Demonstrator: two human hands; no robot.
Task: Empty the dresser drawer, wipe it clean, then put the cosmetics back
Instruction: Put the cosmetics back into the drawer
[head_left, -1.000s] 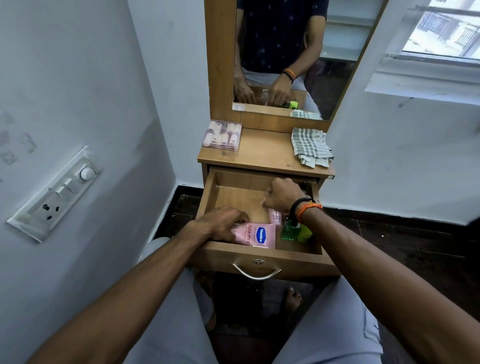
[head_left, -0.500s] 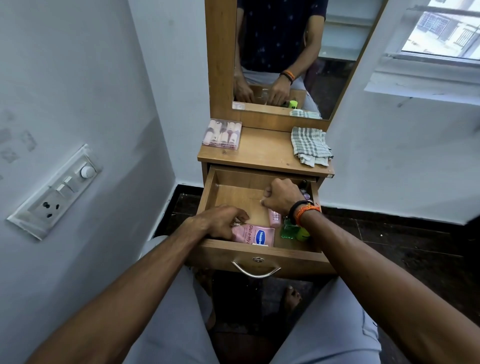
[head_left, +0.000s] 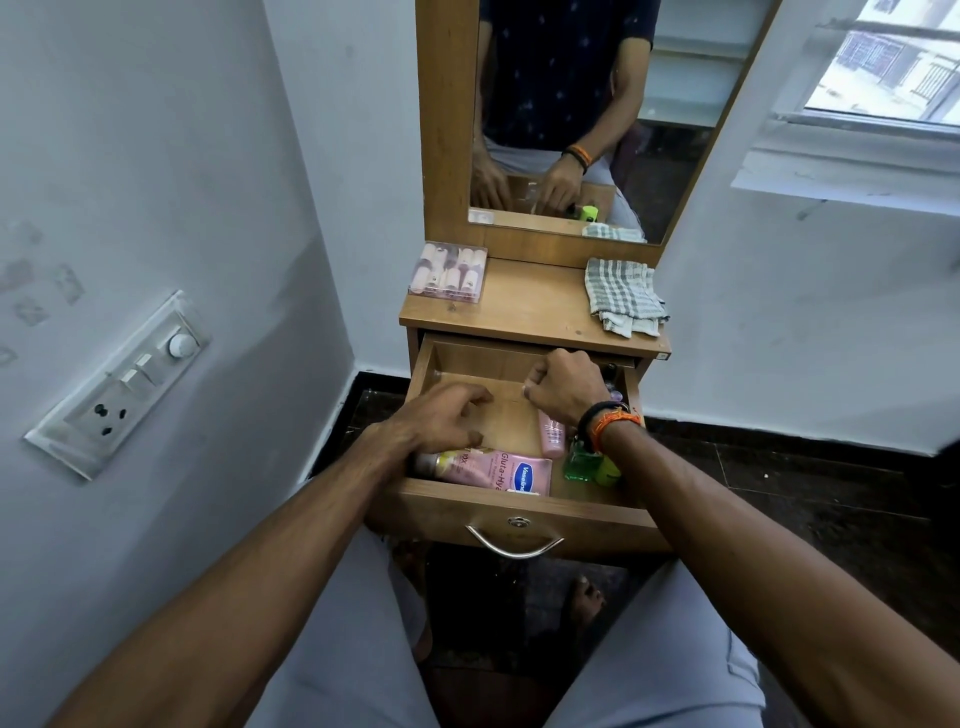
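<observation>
The wooden drawer (head_left: 519, 512) is pulled open. A pink Vaseline tube (head_left: 493, 470) lies along its front, with a small pink tube (head_left: 551, 437) and a green bottle (head_left: 581, 462) to the right. My left hand (head_left: 441, 421) hovers just behind the big tube with loosely bent fingers and holds nothing. At the drawer's back right, my right hand (head_left: 563, 387) is curled into a fist; nothing shows inside it. Small dark bottles (head_left: 613, 382) peek out behind that hand.
On the dresser top sit a clear box of pink cosmetics (head_left: 449, 271) at the left and a folded checked cloth (head_left: 623, 297) at the right. A mirror (head_left: 571, 114) rises behind. A wall with a switch panel (head_left: 119, 384) is close on the left.
My left hand has let go of the Vaseline tube and drawn back toward the drawer's middle, so the tube's cap end now shows. My right hand shifted slightly toward the back.
</observation>
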